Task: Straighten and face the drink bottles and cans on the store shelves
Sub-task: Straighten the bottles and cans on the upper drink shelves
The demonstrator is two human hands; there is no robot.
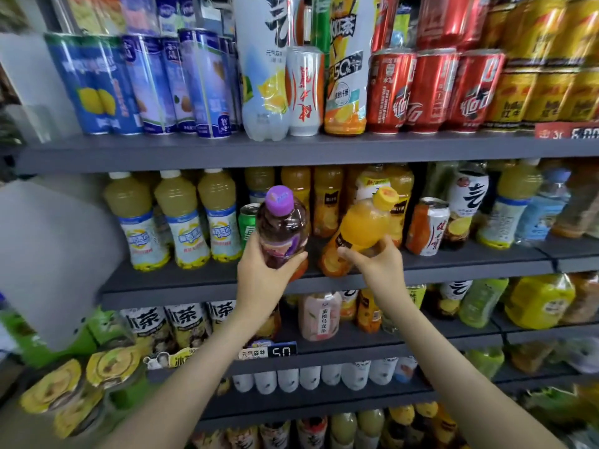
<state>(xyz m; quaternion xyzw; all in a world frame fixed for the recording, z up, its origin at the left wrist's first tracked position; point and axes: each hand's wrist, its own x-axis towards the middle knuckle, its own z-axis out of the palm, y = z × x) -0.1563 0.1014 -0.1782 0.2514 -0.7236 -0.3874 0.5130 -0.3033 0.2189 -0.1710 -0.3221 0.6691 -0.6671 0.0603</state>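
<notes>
- The left hand (263,275) grips the lower body of a purple-capped bottle (281,222) of dark drink. The thumb crosses the front toward 3 o'clock and the fingers curl round the far side.
- This bottle stands nearly upright in front of the middle shelf (181,281). Its base is hidden behind the hand, so whether it touches the shelf cannot be told.
- The right hand (380,265) holds an orange bottle (358,230) with a yellow cap. The thumb points toward 9 o'clock under the label and the fingers wrap the side at 3 o'clock.
- The orange bottle is tilted, its cap leaning toward 1 o'clock and its base down at 7 o'clock by the shelf's front edge. Whether the base rests on the shelf cannot be told.
- The two held bottles are near each other but apart, the orange one at 3 o'clock of the purple-capped one.
- A green can (247,222) stands just behind the purple-capped bottle at its 9 o'clock.
- Farther toward 9 o'clock, three pale yellow bottles (181,222) with blue and white labels stand in a row, upright.
- At 3 o'clock of the orange bottle, a red and white can (429,228) leans on the same shelf.
- At 12 o'clock, the top shelf (291,150) carries blue cans (146,82), red cans (432,89) and gold cans (544,95), from 9 o'clock across to 3 o'clock.
- At 6 o'clock, between the forearms, a price tag (282,351) sits on the edge of a lower shelf.
</notes>
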